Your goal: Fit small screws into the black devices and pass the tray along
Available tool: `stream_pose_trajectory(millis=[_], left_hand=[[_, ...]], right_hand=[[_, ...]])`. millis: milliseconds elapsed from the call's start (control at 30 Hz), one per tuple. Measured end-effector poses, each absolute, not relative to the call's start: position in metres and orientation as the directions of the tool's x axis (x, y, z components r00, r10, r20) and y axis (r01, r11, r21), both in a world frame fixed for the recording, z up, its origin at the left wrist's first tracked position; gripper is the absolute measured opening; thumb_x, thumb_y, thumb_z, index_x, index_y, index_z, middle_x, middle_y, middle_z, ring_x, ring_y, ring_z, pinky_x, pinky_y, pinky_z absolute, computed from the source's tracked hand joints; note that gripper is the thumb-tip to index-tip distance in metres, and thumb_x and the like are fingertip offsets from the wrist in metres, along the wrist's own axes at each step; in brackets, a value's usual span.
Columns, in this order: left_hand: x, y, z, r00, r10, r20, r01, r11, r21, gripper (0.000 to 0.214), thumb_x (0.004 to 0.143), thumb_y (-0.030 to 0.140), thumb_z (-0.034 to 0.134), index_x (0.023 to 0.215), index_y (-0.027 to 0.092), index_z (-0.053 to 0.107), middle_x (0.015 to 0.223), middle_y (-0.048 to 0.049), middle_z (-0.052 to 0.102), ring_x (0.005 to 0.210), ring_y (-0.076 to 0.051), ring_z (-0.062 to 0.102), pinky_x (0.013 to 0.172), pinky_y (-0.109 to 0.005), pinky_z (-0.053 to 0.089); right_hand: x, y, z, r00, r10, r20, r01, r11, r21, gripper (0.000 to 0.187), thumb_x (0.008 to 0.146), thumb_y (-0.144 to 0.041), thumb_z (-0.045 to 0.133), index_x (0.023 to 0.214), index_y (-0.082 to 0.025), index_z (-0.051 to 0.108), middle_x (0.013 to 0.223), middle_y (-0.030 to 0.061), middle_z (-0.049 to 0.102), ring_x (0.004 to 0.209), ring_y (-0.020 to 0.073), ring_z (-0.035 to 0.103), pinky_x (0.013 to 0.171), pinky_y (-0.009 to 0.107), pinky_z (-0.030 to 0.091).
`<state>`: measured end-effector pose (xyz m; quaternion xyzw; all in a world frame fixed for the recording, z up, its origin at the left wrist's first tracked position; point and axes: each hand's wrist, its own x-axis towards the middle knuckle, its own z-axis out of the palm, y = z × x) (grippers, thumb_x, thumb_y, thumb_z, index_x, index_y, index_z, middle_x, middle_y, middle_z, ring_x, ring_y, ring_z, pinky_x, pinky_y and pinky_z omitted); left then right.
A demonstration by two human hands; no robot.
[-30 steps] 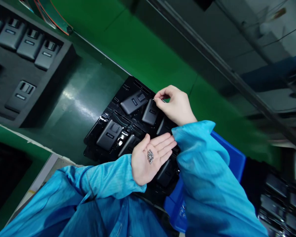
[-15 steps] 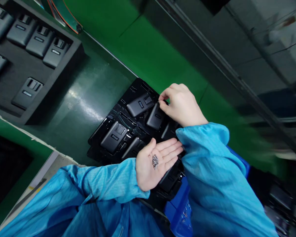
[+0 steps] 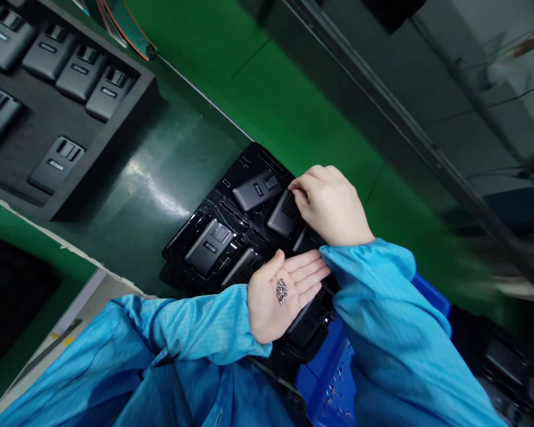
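The left hand lay open, palm up, keeping small screws ready; the right hand was pinched against a black device in a moulded tray, any screw held there unconfirmed.

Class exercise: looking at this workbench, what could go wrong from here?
The loose screws lie on the open palm of the left hand, so a tilt could spill them into the black plastic tray. Small screws appear scattered on the blue crate and may get lost. The right hand touches a dark device, which could shift in its recess.
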<state>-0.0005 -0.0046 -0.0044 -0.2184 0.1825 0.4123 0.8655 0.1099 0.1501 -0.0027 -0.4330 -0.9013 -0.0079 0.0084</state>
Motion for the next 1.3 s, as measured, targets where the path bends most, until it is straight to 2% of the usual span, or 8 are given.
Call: stream_pose_trajectory(millis=[333, 467, 600, 733, 833, 967, 1100, 1300], left_hand=[[-0.001, -0.005, -0.004, 0.586, 0.633, -0.506, -0.798, 0.561, -0.221, 0.057, 0.105, 0.044, 0.029, 0.118, 0.011, 0.074, 0.146, -0.0145, 0.06, 0.14, -0.024, 0.053, 0.122, -0.035, 0.034], [-0.002, -0.005, -0.006, 0.585, 0.649, -0.486, -0.801, 0.557, -0.221, 0.058, 0.105, 0.044, 0.029, 0.122, 0.008, 0.071, 0.147, -0.0149, 0.059, 0.14, -0.024, 0.053, 0.12, -0.035, 0.035], [-0.004, -0.003, -0.003, 0.589, 0.66, -0.467, -0.799, 0.563, -0.211, 0.061, 0.105, 0.046, 0.029, 0.135, 0.007, 0.063, 0.146, -0.0152, 0.06, 0.14, -0.024, 0.053, 0.119, -0.034, 0.036], [-0.012, -0.001, 0.009, 0.614, 0.645, -0.455, -0.779, 0.589, -0.217, 0.063, 0.105, 0.048, 0.026, 0.136, 0.005, 0.061, 0.131, -0.0181, 0.069, 0.132, -0.025, 0.06, 0.113, -0.035, 0.041], [-0.021, 0.002, 0.015, 0.604, 0.673, -0.427, -0.787, 0.588, -0.187, 0.065, 0.106, 0.046, 0.021, 0.131, 0.005, 0.064, 0.115, -0.0182, 0.074, 0.121, -0.026, 0.066, 0.106, -0.036, 0.047], [-0.029, 0.004, 0.017, 0.616, 0.697, -0.368, -0.776, 0.618, -0.128, 0.068, 0.106, 0.046, 0.017, 0.122, 0.007, 0.07, 0.109, -0.0173, 0.075, 0.119, -0.028, 0.067, 0.102, -0.039, 0.049], [-0.031, 0.003, 0.02, 0.639, 0.633, -0.437, -0.737, 0.666, -0.114, 0.07, 0.107, 0.042, 0.013, 0.102, 0.008, 0.074, 0.098, -0.0163, 0.075, 0.114, -0.026, 0.069, 0.1, -0.038, 0.05], [-0.031, 0.003, 0.016, 0.645, 0.628, -0.436, -0.736, 0.664, -0.131, 0.073, 0.108, 0.043, 0.011, 0.086, 0.011, 0.073, 0.082, -0.0137, 0.073, 0.101, -0.025, 0.072, 0.097, -0.037, 0.051]], right_hand=[[0.127, 0.131, -0.009, -0.61, 0.791, 0.038, 0.792, 0.611, -0.001, 0.041, 0.101, -0.022, 0.034, 0.122, -0.016, 0.068, 0.105, 0.0154, 0.065, 0.094, 0.0301, 0.058, 0.084, 0.047, 0.052], [0.129, 0.129, -0.007, -0.546, 0.837, 0.032, 0.832, 0.546, -0.097, 0.041, 0.1, -0.02, 0.036, 0.126, -0.016, 0.067, 0.109, 0.0155, 0.063, 0.099, 0.0291, 0.061, 0.087, 0.045, 0.053], [0.128, 0.113, 0.019, -0.508, 0.851, 0.133, 0.829, 0.525, -0.192, 0.032, 0.098, -0.017, 0.044, 0.119, -0.017, 0.068, 0.109, 0.0161, 0.063, 0.103, 0.0288, 0.062, 0.09, 0.045, 0.053], [0.121, 0.07, 0.055, -0.537, 0.808, 0.24, 0.76, 0.588, -0.278, 0.013, 0.096, -0.016, 0.054, 0.098, -0.02, 0.067, 0.098, 0.0117, 0.064, 0.095, 0.0259, 0.062, 0.084, 0.044, 0.053], [0.114, 0.039, 0.068, -0.621, 0.769, 0.153, 0.687, 0.627, -0.368, 0.007, 0.093, -0.014, 0.061, 0.091, -0.02, 0.064, 0.092, 0.0072, 0.062, 0.086, 0.0206, 0.059, 0.074, 0.038, 0.05], [0.11, 0.022, 0.069, -0.652, 0.75, 0.11, 0.65, 0.629, -0.427, 0.01, 0.092, -0.011, 0.062, 0.095, -0.02, 0.064, 0.095, 0.0057, 0.064, 0.086, 0.0186, 0.058, 0.074, 0.036, 0.047], [0.11, 0.023, 0.069, -0.689, 0.721, 0.073, 0.639, 0.653, -0.407, 0.014, 0.095, -0.013, 0.059, 0.103, -0.021, 0.067, 0.096, 0.0065, 0.064, 0.088, 0.0208, 0.057, 0.074, 0.038, 0.045], [0.113, 0.029, 0.063, -0.766, 0.643, 0.01, 0.596, 0.716, -0.363, 0.012, 0.097, -0.017, 0.056, 0.096, -0.017, 0.068, 0.094, 0.0088, 0.062, 0.086, 0.0222, 0.054, 0.072, 0.039, 0.043]])
